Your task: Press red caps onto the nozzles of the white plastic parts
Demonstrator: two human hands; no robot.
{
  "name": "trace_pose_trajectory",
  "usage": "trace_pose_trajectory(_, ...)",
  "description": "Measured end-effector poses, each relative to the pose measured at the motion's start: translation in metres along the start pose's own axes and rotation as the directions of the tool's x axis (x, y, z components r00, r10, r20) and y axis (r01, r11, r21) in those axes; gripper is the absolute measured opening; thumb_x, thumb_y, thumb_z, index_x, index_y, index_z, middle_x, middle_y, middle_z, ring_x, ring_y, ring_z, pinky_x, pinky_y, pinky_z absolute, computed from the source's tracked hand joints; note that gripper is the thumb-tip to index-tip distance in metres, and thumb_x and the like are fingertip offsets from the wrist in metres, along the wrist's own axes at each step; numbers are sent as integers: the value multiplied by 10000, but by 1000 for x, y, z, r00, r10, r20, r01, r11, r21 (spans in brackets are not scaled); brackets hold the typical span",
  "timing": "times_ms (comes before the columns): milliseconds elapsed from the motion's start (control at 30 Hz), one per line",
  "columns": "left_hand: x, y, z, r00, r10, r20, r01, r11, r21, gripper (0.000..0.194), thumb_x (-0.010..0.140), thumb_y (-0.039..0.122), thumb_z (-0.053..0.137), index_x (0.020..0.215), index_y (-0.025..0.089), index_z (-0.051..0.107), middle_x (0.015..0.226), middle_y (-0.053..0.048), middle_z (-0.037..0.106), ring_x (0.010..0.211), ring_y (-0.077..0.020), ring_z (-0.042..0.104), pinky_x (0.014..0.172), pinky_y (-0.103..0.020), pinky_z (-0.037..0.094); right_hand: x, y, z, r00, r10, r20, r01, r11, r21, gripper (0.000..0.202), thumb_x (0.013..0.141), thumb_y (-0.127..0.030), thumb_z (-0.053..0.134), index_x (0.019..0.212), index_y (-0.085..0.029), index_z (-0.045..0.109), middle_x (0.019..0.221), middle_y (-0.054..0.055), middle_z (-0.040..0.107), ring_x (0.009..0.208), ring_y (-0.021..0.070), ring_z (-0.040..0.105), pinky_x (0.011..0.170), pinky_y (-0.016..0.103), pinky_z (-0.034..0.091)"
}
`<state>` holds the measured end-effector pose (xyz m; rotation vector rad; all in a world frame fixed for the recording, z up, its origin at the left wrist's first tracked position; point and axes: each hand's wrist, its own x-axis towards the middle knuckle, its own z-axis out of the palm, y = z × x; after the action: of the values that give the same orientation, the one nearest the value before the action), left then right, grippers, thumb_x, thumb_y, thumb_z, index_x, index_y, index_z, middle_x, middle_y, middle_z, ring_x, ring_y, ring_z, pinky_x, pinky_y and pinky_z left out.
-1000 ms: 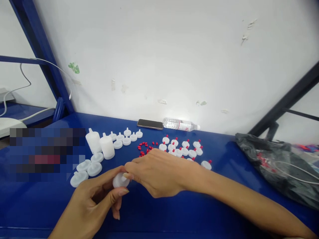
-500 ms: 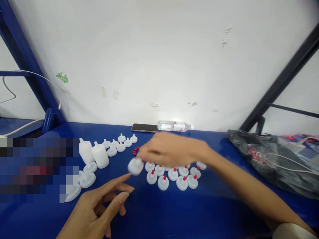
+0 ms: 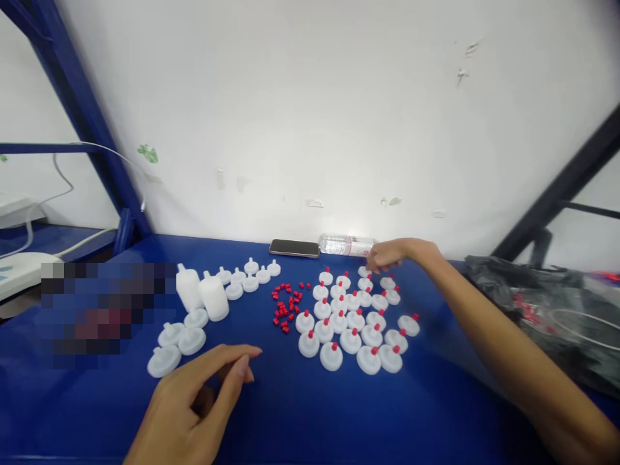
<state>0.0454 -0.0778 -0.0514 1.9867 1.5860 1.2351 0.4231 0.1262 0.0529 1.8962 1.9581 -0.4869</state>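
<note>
White round caps with red tips (image 3: 331, 356) stand in a loose group right of the middle of the blue table. At the back of that group, my right hand (image 3: 386, 256) has its fingers closed on a white cap (image 3: 365, 272), with the tip hidden behind them. Small red pieces (image 3: 282, 309) lie scattered left of the group. My left hand (image 3: 194, 400) hovers near the front left, thumb and index finger close together but apart, with nothing seen between them. Beyond it are white caps without red tips (image 3: 192, 340) and two white bottles (image 3: 214, 296).
A dark phone (image 3: 294, 248) and a clear plastic bottle (image 3: 341, 245) lie along the wall. Black plastic bags (image 3: 527, 297) are at the right. Blue metal posts rise at both sides, and a blurred-out patch covers the left of the table.
My right hand has moved right and back, from above the red pieces to the back of the tipped group. My left hand's fingers have drawn closer together. The view has shifted slightly left.
</note>
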Motion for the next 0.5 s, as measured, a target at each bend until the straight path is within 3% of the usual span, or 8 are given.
trace_pose_trajectory(133, -2, -18, -28, 979, 17, -201, 65, 917, 393, 401, 1003, 624, 551, 1139, 331, 790, 717, 38, 729, 491, -140, 655, 435, -240, 450, -8, 6, -7, 997, -5, -73, 3, 1000, -27, 479, 984, -586, 625, 768, -165, 699, 861, 137, 721, 734, 245, 652, 687, 362, 488)
trace_pose_trajectory(267, -3, -34, -46, 980, -19, -199, 146, 749, 647, 461, 1071, 604, 411, 1258, 325, 727, 1063, -22, 786, 643, -193, 709, 525, -320, 465, -28, -1, -19, 971, -84, -223, 69, 995, -74, 538, 1018, -670, 552, 1052, -170, 749, 1191, 198, 757, 1013, 325, 707, 820, 394, 495)
trace_pose_trajectory(367, 1, -35, -42, 983, -70, -171, 170, 702, 691, 545, 1083, 603, 346, 1266, 279, 744, 1129, -70, 763, 654, -234, 696, 523, -361, 440, -48, -28, -19, 912, -273, -306, 243, 961, -135, 454, 1052, -578, 526, 1021, -179, 738, 1058, 156, 774, 859, 253, 680, 732, 352, 445)
trace_pose_trajectory(500, 9, -30, -31, 990, -53, -131, 128, 725, 676, 541, 1067, 545, 340, 1187, 255, 780, 971, -60, 738, 733, -263, 740, 559, -353, 466, -70, -79, -2, 773, -517, -368, 500, 853, -148, 393, 1082, -474, 525, 893, -187, 714, 803, 59, 731, 652, 163, 556, 651, 328, 356)
